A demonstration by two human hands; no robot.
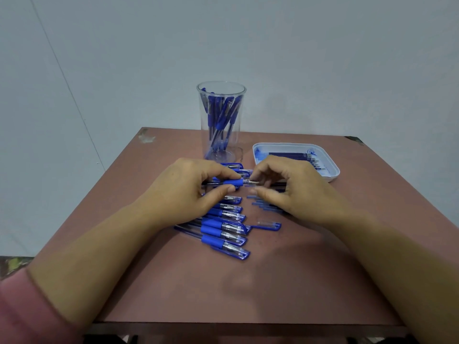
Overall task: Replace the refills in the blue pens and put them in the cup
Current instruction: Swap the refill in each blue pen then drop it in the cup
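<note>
A pink fabric sleeve (22, 311) covers the left arm at eight o'clock; the left hand (188, 188) and right hand (288, 186) are bare.

Right of the cup (233, 145), the right hand (293, 184) covers the tray's (293, 144) near-left corner and most of the loose refills (263, 206).

The cup (238, 125) stands at the back of the table (248, 294), pens (218, 115) in it. The tray (334, 173), holding refills (290, 155), lies to its right. Before the cup lies a pen row (223, 234), a cap (269, 225) just right of it.
</note>
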